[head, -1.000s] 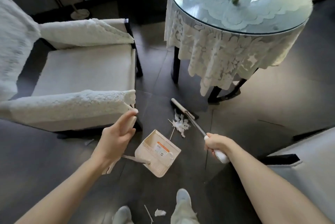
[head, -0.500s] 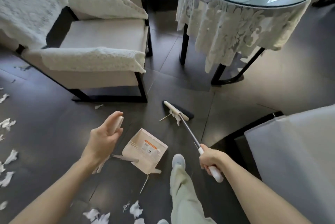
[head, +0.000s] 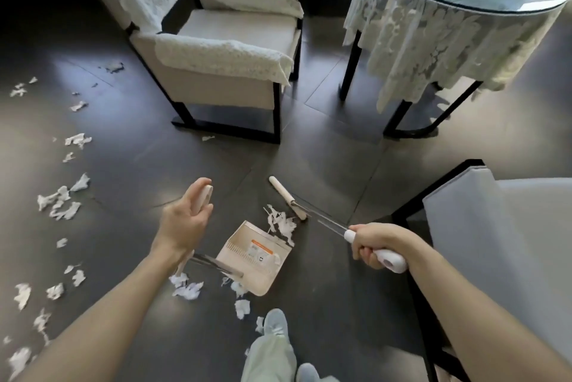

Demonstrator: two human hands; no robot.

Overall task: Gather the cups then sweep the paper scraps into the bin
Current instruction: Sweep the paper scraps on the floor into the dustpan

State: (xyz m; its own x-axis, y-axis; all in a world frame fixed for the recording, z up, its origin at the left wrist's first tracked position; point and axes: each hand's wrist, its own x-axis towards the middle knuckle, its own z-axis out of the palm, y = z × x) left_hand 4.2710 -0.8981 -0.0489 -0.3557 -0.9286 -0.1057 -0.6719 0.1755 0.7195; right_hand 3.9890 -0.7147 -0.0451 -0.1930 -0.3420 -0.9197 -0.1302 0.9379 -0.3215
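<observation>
My left hand [head: 185, 222] grips the top of the dustpan's long handle. The beige dustpan [head: 253, 257] rests on the dark floor below it, mouth facing away from me. My right hand [head: 376, 245] is closed on the white broom handle; the broom head [head: 288, 197] lies on the floor just beyond the pan. A small heap of white paper scraps [head: 281, 223] sits between the broom head and the pan's lip. More paper scraps [head: 185, 285] lie behind the pan near my foot, and many are strewn over the floor at the left [head: 58, 205]. No cups or bin are visible.
A white armchair with lace covers [head: 223, 50] stands ahead on the left. A round glass-topped table with a lace cloth [head: 448, 31] is at the upper right. Another pale chair [head: 501, 242] stands close on my right. My shoe [head: 275, 323] is just behind the dustpan.
I have stepped back and turned left, so the scattered scraps on the left came into view. The broom has pulled the scrap heap up against the dustpan's lip.
</observation>
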